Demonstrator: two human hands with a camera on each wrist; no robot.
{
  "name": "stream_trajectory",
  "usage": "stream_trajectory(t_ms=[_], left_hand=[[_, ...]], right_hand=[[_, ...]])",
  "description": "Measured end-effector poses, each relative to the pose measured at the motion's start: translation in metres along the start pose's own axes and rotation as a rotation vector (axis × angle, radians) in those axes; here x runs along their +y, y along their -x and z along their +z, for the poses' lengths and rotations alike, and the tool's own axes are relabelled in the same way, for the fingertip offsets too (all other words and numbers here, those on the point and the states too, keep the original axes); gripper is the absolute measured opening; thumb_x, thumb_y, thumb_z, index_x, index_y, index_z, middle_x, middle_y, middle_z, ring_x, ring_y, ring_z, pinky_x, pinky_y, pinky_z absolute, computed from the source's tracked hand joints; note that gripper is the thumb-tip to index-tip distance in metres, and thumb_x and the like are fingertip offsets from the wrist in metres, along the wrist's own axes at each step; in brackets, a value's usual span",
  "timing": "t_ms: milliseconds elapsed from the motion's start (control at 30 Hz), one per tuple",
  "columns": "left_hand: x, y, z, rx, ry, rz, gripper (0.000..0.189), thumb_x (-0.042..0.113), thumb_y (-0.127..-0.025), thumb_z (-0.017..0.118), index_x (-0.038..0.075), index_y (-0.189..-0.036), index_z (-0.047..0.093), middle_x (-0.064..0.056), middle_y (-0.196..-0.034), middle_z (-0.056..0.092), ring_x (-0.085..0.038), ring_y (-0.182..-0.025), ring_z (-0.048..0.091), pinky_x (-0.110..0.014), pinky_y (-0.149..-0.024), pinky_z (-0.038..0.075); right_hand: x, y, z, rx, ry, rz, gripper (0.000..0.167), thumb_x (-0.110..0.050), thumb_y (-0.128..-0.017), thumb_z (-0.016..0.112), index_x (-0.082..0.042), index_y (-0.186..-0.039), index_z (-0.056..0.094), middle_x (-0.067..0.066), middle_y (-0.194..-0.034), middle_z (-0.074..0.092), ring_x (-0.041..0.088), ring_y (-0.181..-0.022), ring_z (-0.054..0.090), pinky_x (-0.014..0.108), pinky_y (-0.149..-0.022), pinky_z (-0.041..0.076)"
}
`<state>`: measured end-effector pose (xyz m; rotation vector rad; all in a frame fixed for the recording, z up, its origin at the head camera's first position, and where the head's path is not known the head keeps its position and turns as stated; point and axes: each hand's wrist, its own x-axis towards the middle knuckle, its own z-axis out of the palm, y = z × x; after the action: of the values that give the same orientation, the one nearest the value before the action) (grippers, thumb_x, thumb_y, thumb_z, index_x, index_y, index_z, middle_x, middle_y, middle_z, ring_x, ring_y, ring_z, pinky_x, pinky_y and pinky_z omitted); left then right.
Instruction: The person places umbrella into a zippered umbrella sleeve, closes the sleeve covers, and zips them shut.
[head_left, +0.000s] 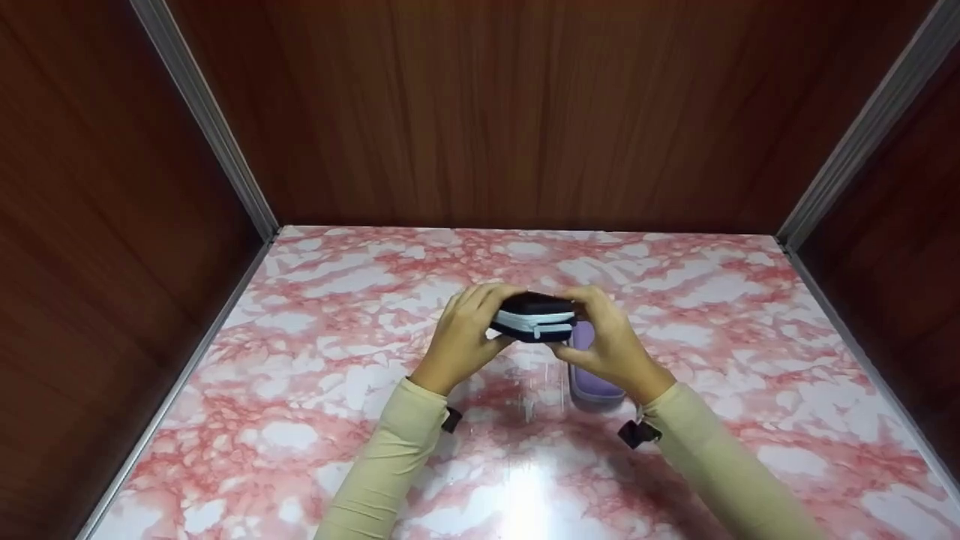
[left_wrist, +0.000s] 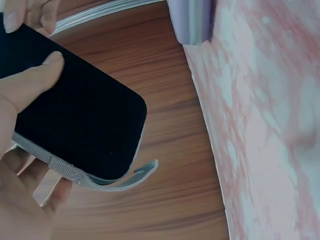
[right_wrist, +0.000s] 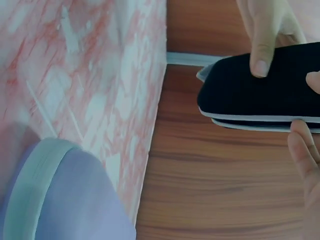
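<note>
A black zip case (head_left: 534,304) with a pale grey-blue zipper band is held up above the table between both hands. My left hand (head_left: 466,330) grips its left end, the thumb pressed on the black face (left_wrist: 95,115) in the left wrist view and fingers round the opposite side. At the other end, my right hand (head_left: 611,341) holds it between thumb and fingers. A pale strap loop (left_wrist: 145,172) sticks out from one end of the case. In the right wrist view, the case (right_wrist: 230,90) shows two pale edges along its side with a dark strip between them.
On the table (head_left: 300,375), with its red-and-white marbled top, lies a purple case (head_left: 598,381) with a pale band, below and partly behind the right hand. Brown wood-grain panels (head_left: 480,112) with grey metal corner strips enclose the back and both sides.
</note>
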<state>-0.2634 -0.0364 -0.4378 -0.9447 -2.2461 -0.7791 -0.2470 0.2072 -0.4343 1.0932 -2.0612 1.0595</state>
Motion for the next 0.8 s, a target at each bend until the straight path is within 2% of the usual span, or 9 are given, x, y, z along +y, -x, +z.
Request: stream_trajectory(t_ms=[200,400,567,800], left_hand=[[0.005,0.0,0.001,0.027,0.011,0.007,0.068,0.014,-0.074,0.089,0.028,-0.134,0.059,0.003,-0.123,0.062,-0.015,-0.118,0.055,-0.04,-0.104,0.042],[0.007,-0.001,0.001,0.081,0.098,-0.033,0.065,0.011,-0.074,0.089,0.024,-0.131,0.061,0.003,-0.123,0.063,-0.013,-0.117,0.057,-0.037,-0.098,0.048],[0.005,0.0,0.002,0.129,0.128,-0.08,0.059,0.018,-0.077,0.088,0.018,-0.129,0.061,-0.002,-0.122,0.064,-0.015,-0.115,0.058,-0.037,-0.096,0.05],[0.005,0.0,0.0,0.144,0.119,-0.093,0.058,0.017,-0.078,0.088,0.019,-0.129,0.061,-0.001,-0.123,0.063,-0.015,-0.115,0.059,-0.037,-0.094,0.051]], right_hand=[[-0.003,-0.001,0.002,0.014,0.084,-0.056,0.068,0.005,-0.066,0.085,0.003,-0.126,0.053,0.015,-0.112,0.057,0.023,-0.092,0.063,0.023,-0.084,0.053],[-0.009,-0.004,0.005,0.078,0.075,-0.079,0.068,0.008,-0.067,0.085,0.006,-0.126,0.052,0.016,-0.113,0.058,0.025,-0.092,0.065,0.024,-0.085,0.053],[-0.012,-0.007,0.005,0.166,0.026,-0.152,0.057,0.01,-0.068,0.084,0.011,-0.115,0.052,0.019,-0.108,0.059,0.029,-0.091,0.065,0.027,-0.085,0.054],[-0.013,-0.008,0.005,0.178,0.109,-0.214,0.043,0.005,-0.074,0.08,0.007,-0.111,0.058,0.016,-0.105,0.062,0.027,-0.092,0.064,0.024,-0.088,0.052]])
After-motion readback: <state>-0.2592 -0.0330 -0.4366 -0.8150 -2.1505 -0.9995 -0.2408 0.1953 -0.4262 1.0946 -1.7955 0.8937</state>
